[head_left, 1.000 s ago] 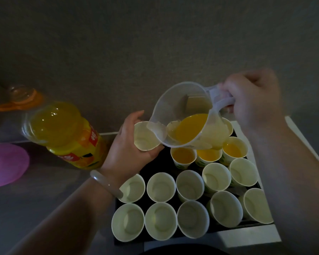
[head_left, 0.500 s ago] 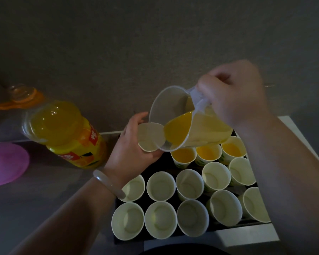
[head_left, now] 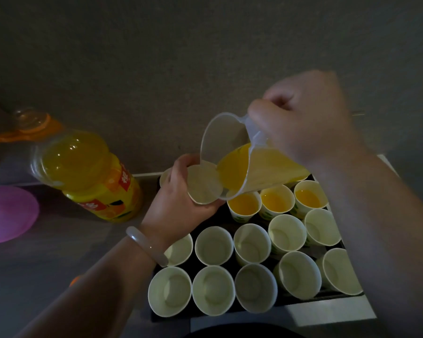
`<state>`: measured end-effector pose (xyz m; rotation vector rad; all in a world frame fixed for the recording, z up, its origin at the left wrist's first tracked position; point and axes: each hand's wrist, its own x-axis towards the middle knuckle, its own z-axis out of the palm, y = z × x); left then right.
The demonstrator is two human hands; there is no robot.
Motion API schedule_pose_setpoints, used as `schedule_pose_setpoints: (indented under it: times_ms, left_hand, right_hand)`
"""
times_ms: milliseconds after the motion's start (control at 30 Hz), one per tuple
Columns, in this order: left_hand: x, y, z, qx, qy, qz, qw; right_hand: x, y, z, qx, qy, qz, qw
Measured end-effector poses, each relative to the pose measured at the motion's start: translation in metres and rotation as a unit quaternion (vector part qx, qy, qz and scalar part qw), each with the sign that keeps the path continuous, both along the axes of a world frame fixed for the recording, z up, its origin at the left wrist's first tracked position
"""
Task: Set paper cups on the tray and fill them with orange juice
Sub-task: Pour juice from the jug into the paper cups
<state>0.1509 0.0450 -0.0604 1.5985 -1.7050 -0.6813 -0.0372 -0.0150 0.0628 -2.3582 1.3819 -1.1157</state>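
My right hand (head_left: pixel 310 123) grips the handle of a clear plastic jug (head_left: pixel 232 154) that holds orange juice and is tipped steeply to the left. The jug's spout sits at the rim of a paper cup (head_left: pixel 203 184), which my left hand (head_left: pixel 178 206) holds tilted above the far left corner of the black tray (head_left: pixel 310 300). Three cups with juice (head_left: pixel 276 200) stand in the tray's far row. Several empty paper cups (head_left: pixel 214 245) fill the nearer rows.
An open bottle of orange juice (head_left: pixel 88 174) stands left of the tray. A purple lid or plate (head_left: pixel 7 213) lies at the far left edge. A dark wall rises close behind the counter. Another cup (head_left: pixel 165 176) peeks out behind my left hand.
The jug has tipped further over and moved left until its spout met the held cup. My right hand rose and turned above it. My left hand kept the cup in place.
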Motion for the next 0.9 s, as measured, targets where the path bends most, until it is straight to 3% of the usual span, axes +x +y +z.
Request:
schedule_pose_setpoints:
  times_ms: [900]
  left_hand:
    - [-0.001,-0.003,0.002,0.002,0.012,0.006,1.0]
  right_hand:
    - [0.001,0.003,0.011,-0.036,0.054,-0.001,0.998]
